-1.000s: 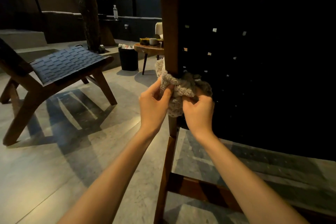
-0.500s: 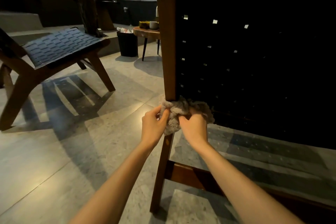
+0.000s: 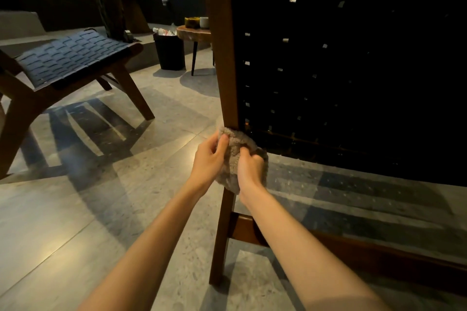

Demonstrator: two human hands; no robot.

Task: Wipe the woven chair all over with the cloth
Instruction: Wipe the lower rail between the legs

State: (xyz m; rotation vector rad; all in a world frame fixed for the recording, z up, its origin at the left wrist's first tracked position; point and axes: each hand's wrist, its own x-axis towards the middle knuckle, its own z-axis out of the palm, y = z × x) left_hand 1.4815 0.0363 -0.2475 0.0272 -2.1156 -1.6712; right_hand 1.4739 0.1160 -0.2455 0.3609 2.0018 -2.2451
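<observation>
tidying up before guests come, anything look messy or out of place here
Only the bin by the side table: rubbish heaps above its rim. Nothing looks spilled or broken; the cloth is just bunched round the chair post.

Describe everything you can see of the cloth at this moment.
The cloth is a beige-grey, fluffy, towel-like rag, bunched into a wad over the wooden post of the woven chair, level with the lower edge of its dark webbing. The left hand pinches it from the left, thumb on the near face; the right hand grips it from the right. A fold hangs just below both hands. Its far side is hidden.
</observation>
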